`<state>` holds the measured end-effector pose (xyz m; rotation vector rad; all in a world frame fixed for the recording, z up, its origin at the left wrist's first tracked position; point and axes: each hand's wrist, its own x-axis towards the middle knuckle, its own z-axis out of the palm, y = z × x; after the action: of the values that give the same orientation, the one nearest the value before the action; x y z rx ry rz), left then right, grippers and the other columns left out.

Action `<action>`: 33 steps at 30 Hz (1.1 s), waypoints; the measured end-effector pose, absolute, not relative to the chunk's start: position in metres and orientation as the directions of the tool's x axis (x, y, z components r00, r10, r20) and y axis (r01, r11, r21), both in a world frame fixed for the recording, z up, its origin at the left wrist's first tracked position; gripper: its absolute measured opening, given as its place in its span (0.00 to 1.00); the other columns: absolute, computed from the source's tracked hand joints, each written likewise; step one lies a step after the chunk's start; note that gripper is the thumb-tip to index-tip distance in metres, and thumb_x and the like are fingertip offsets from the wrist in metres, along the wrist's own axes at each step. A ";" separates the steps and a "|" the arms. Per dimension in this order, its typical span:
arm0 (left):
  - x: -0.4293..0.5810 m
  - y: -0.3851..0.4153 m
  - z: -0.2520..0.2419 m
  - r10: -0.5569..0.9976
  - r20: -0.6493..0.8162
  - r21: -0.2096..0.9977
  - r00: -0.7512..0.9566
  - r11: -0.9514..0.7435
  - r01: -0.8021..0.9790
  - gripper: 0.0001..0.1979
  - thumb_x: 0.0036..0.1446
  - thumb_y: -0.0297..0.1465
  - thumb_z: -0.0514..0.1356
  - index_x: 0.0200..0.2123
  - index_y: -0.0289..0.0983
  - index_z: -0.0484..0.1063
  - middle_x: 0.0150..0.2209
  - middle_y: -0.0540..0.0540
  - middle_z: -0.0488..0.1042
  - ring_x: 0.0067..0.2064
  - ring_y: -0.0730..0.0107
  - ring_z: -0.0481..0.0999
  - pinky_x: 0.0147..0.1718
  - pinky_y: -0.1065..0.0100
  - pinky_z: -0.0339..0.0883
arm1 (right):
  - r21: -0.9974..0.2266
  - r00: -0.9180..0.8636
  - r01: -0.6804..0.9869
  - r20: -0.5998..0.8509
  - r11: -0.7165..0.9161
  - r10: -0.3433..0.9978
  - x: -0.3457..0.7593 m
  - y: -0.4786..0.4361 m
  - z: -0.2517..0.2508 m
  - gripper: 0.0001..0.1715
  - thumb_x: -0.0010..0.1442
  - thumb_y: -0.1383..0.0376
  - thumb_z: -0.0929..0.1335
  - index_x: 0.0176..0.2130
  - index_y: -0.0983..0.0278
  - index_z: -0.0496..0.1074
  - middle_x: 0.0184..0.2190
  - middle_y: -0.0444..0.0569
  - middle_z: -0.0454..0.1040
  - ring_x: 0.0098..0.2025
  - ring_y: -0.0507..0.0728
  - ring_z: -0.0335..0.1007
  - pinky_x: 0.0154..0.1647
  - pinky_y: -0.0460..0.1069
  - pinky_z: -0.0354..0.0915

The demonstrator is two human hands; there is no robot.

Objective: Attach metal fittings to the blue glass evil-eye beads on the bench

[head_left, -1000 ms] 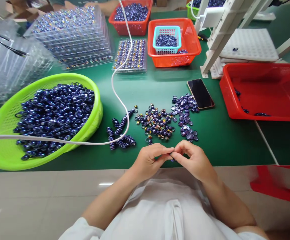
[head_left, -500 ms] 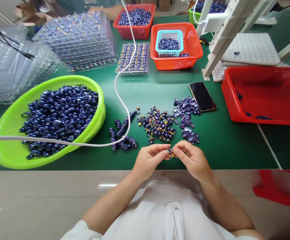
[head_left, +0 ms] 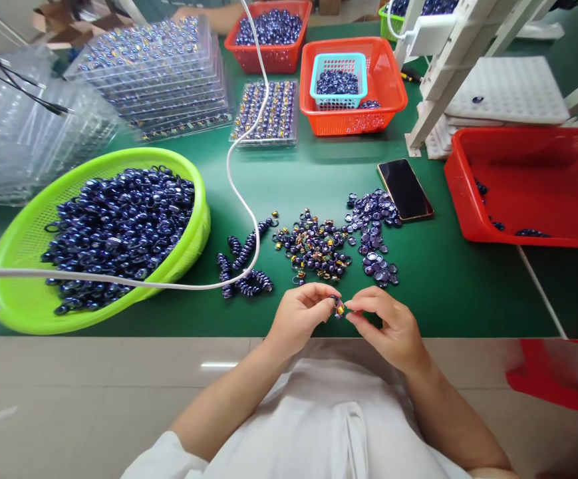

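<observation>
Between its thumb and fingers, my left hand (head_left: 301, 316) pinches a small dark, shiny ring-like part with a yellow-gold piece (head_left: 339, 309). My right hand (head_left: 391, 326) is just to the right of that part, thumb and forefinger slightly apart, nothing visible between them. Beyond the hands lies a pile of dark parts with gold pieces (head_left: 316, 246). Loose dark, flat caps (head_left: 376, 213) are scattered to its right. Rows of stacked dark rings (head_left: 246, 253) lie on its left.
A green basket (head_left: 201, 219) of dark rings stands at left, with a white cable (head_left: 233, 179) crossing it. A phone (head_left: 406, 189) and a red tray (head_left: 528, 186) are at right. Stacked clear trays (head_left: 153, 86), a filled tray (head_left: 269, 116) and an orange basket (head_left: 388, 80) stand behind.
My right hand has drawn slightly right, away from the small part, and its thumb and forefinger have parted. The part stays in my left hand, now more exposed.
</observation>
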<state>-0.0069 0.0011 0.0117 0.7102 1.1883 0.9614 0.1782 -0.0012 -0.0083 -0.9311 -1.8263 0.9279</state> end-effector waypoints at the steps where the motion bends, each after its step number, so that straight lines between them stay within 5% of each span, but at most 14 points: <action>1: -0.006 0.001 0.011 0.896 -0.436 0.868 0.084 0.444 -0.224 0.05 0.45 0.27 0.67 0.29 0.33 0.79 0.22 0.50 0.76 0.23 0.78 0.69 0.24 0.76 0.63 | -0.844 -0.362 0.233 0.386 0.483 0.849 0.178 -0.001 -0.008 0.15 0.62 0.73 0.70 0.46 0.57 0.73 0.38 0.46 0.75 0.39 0.53 0.74 0.38 0.47 0.70; 6: -0.002 0.000 0.014 0.890 -0.449 0.875 0.075 0.455 -0.166 0.07 0.45 0.29 0.67 0.31 0.33 0.79 0.22 0.50 0.75 0.23 0.77 0.70 0.25 0.74 0.64 | -0.766 -0.361 0.311 0.453 0.563 0.815 0.174 0.000 -0.009 0.13 0.61 0.74 0.70 0.44 0.59 0.72 0.37 0.47 0.74 0.39 0.53 0.73 0.38 0.48 0.70; 17: 0.010 -0.004 0.012 0.950 -0.305 0.948 -0.064 0.296 -0.114 0.08 0.51 0.30 0.65 0.35 0.35 0.80 0.30 0.47 0.81 0.30 0.72 0.78 0.32 0.72 0.72 | -0.888 -0.142 0.367 0.242 0.278 0.960 0.169 -0.009 -0.009 0.08 0.60 0.66 0.71 0.40 0.60 0.70 0.33 0.43 0.72 0.32 0.52 0.69 0.34 0.48 0.68; 20: 0.013 -0.005 0.009 0.960 -0.271 0.960 -0.077 0.264 -0.093 0.07 0.52 0.30 0.65 0.35 0.35 0.80 0.33 0.45 0.82 0.33 0.69 0.79 0.34 0.71 0.73 | -0.861 -0.101 0.406 0.291 0.307 0.951 0.165 -0.009 -0.008 0.04 0.63 0.69 0.69 0.37 0.60 0.70 0.32 0.43 0.73 0.32 0.52 0.70 0.34 0.47 0.67; 27: 0.014 -0.003 0.006 0.961 -0.264 0.963 -0.084 0.259 -0.070 0.09 0.52 0.29 0.66 0.38 0.35 0.78 0.32 0.46 0.81 0.32 0.69 0.79 0.35 0.70 0.73 | -0.682 -0.195 0.501 0.510 0.533 0.837 0.168 -0.006 -0.014 0.12 0.61 0.73 0.69 0.43 0.59 0.70 0.36 0.48 0.75 0.38 0.56 0.74 0.39 0.51 0.71; 33: 0.014 -0.004 0.005 0.959 -0.272 0.962 -0.073 0.271 -0.027 0.06 0.52 0.29 0.66 0.35 0.35 0.78 0.34 0.45 0.81 0.34 0.69 0.79 0.37 0.71 0.73 | -0.647 -0.236 0.511 0.527 0.566 0.816 0.166 -0.005 -0.016 0.15 0.62 0.73 0.68 0.47 0.58 0.68 0.38 0.50 0.75 0.40 0.58 0.74 0.41 0.54 0.73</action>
<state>0.0141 -0.0045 0.0051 0.9544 1.3694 1.0650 0.1664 -0.0047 -0.0164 -1.0736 -1.9037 0.4299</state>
